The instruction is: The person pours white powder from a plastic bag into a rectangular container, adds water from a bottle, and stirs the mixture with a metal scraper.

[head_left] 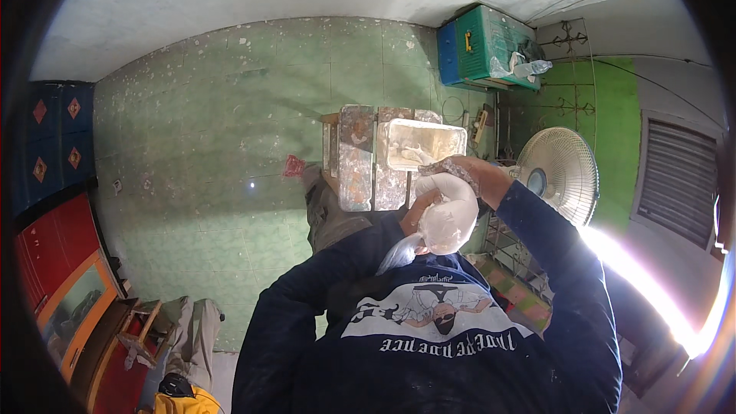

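Against my chest I hold a clear plastic bag (451, 224) bulging with white powder or paste; its loose, gathered end hangs toward my left. My left hand (418, 213) is wrapped round the bag's left side. Over the bag's far end curls my right hand (469, 172), its fingers smeared white, next to a rectangular white tub (392, 138). Inside the tub lies a whitish lump (416, 155), too blurred to name. The tub stands on a small slatted wooden table (356, 157) stained with pale splashes.
A standing fan (558, 172) is at my right, near a bright light tube (640, 280). Beyond the table are a green cabinet (498, 46) and a plastic bottle (532, 68). A red packet (293, 166) lies on the spotted green tile floor (207, 146).
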Demonstrator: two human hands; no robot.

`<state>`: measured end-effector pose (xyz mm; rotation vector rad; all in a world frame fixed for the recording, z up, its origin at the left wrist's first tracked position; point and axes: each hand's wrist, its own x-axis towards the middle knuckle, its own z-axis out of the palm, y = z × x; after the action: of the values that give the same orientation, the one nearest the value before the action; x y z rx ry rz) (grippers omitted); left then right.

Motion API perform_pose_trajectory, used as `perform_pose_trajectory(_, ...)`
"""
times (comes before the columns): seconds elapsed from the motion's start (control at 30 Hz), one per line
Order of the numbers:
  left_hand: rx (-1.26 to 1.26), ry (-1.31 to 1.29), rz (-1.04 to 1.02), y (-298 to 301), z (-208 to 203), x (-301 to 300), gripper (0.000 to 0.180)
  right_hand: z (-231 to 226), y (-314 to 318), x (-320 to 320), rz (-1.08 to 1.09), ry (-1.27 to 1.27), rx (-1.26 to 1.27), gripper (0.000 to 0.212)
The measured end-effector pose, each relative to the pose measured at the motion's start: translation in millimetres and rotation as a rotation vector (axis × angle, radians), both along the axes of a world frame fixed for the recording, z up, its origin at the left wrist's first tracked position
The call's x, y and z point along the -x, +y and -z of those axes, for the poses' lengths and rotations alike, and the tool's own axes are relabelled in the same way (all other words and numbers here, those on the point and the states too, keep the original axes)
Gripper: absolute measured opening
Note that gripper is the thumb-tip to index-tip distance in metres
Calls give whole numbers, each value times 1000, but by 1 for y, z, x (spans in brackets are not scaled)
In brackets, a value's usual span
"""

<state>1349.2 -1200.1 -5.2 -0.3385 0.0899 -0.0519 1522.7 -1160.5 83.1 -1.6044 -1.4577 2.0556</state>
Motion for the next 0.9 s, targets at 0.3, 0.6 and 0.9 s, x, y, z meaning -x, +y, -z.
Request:
perform_pose_trajectory(0.3,-13,23,1,1,-2,4,57,-5,-1,3,-102,-244,-85,27)
perform_pose_trajectory(0.6,25,-53,-32,-1,6,5,56,-29,-7,11,172,-110,-215,25)
perform_pose_trajectory(0.9,-96,102,-58,3,-7,14,50,-31,-3,13,16,-226,-245,27)
